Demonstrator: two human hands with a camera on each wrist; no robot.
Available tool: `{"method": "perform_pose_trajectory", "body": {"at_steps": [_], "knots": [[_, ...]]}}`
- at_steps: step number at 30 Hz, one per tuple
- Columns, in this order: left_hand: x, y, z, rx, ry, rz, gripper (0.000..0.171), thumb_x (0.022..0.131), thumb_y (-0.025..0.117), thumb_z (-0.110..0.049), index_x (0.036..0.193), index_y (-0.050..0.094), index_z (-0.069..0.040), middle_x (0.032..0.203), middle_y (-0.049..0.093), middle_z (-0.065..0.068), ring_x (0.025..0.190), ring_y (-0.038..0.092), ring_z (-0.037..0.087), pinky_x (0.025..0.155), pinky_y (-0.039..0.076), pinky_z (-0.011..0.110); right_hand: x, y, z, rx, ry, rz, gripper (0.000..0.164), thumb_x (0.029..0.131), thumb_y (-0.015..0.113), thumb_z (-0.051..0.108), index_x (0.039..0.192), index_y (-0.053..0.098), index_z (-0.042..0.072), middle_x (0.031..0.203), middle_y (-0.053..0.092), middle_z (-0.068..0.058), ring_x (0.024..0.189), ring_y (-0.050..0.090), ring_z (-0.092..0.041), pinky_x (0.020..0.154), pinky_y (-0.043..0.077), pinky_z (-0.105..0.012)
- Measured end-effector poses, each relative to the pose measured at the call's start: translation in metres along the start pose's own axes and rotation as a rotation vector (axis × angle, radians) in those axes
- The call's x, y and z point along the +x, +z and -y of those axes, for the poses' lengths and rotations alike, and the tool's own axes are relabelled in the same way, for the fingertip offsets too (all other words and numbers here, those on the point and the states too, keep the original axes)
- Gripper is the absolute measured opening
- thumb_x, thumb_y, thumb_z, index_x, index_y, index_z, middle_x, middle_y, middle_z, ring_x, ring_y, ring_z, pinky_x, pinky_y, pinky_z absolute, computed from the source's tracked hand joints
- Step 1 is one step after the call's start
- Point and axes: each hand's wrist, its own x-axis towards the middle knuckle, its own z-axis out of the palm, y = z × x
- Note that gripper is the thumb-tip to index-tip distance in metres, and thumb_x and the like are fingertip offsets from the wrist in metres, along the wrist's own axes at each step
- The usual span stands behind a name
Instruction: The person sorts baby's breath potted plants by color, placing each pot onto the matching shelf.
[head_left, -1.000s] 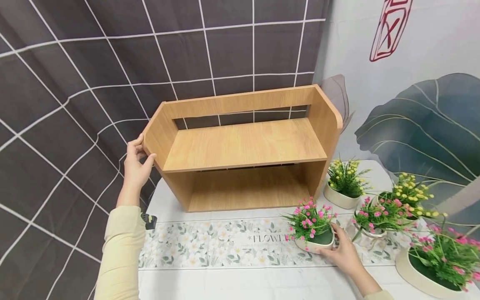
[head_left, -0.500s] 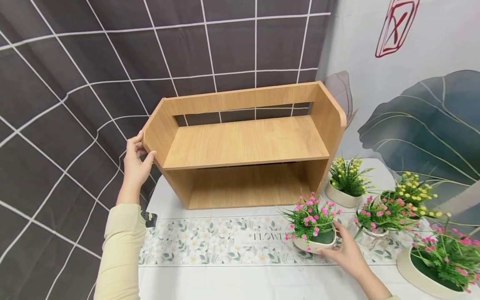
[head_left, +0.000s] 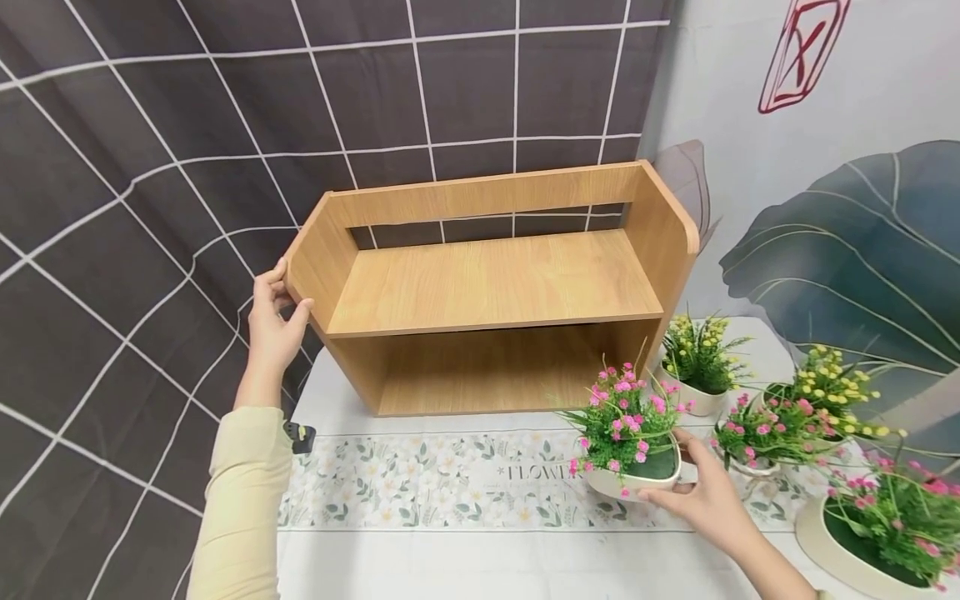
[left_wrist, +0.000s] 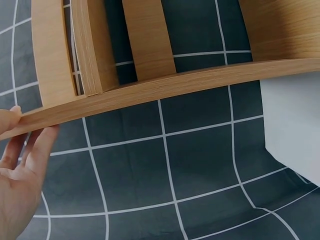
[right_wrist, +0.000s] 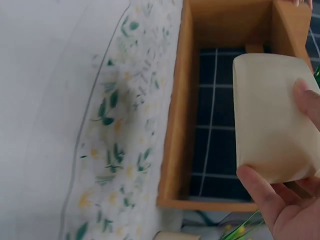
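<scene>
A two-tier wooden desk shelf (head_left: 495, 287) stands at the back of the table. My left hand (head_left: 273, 329) grips the front edge of its left side panel. In the left wrist view, the thumb and fingers of my left hand (left_wrist: 25, 175) lie on opposite faces of the panel (left_wrist: 165, 89). My right hand (head_left: 708, 496) holds a pink-flowered potted plant (head_left: 626, 421) in front of the shelf's lower right corner. From the right wrist camera, the cream flowerpot (right_wrist: 272, 115) shows smooth between the thumb and fingers of my right hand (right_wrist: 287, 212).
Right of the shelf stand two yellow-flowered potted plants (head_left: 697, 358) and two pink-flowered ones, the nearest pot (head_left: 832, 550) by the table's right side. A floral runner (head_left: 420, 492) crosses the white table. A dark gridded cloth (head_left: 465, 92) hangs behind.
The right hand has raised the pink-flowered plant off the runner and moved it slightly right in view. The left hand keeps its grip on the shelf panel. The head view has shifted slightly.
</scene>
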Motion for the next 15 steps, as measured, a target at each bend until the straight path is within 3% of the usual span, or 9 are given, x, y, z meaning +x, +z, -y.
{"method": "perform_pose_trajectory", "body": {"at_steps": [8, 15], "knots": [[-0.002, 0.001, 0.002, -0.011, -0.014, -0.009, 0.056, 0.088, 0.055, 0.009, 0.138, 0.034, -0.002, 0.127, 0.052, 0.024, 0.107, 0.056, 0.037, 0.079, 0.040, 0.015, 0.007, -0.010, 0.026, -0.026, 0.008, -0.002, 0.094, 0.066, 0.085, 0.009, 0.138, 0.029, -0.014, 0.125, 0.043, -0.030, 0.090, 0.038, 0.021, 0.063, 0.053, -0.018], [0.001, 0.000, -0.001, -0.037, 0.026, 0.006, 0.052, 0.087, 0.054, 0.011, 0.134, 0.032, 0.003, 0.139, 0.045, 0.021, 0.113, 0.053, 0.040, 0.087, 0.037, 0.014, 0.023, -0.016, 0.041, -0.044, 0.049, 0.023, 0.097, 0.069, 0.084, 0.017, 0.143, 0.026, -0.007, 0.127, 0.044, -0.028, 0.086, 0.042, 0.019, 0.065, 0.053, -0.018]]}}
